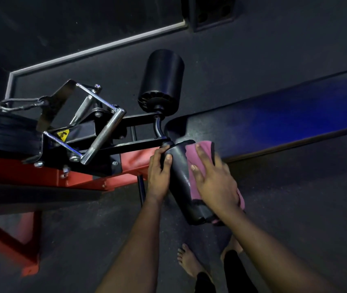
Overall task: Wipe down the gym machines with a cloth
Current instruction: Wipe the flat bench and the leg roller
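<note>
Right hand (214, 182) is pressing the pink cloth (198, 166) flat, fingers spread, against the near roller pad (181, 176), while the left hand (158, 172) is gripping the pad's end. Mid-wipe; probably the far roller (162, 79) and bench pad (274, 121) are needing it next.

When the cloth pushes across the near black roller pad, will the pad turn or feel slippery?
The roller pad is cylindrical, so it probably turns when pushed; the left hand gripping its end seems to steady it. Its shiny cover looks smooth, perhaps slippery under the cloth.
</note>
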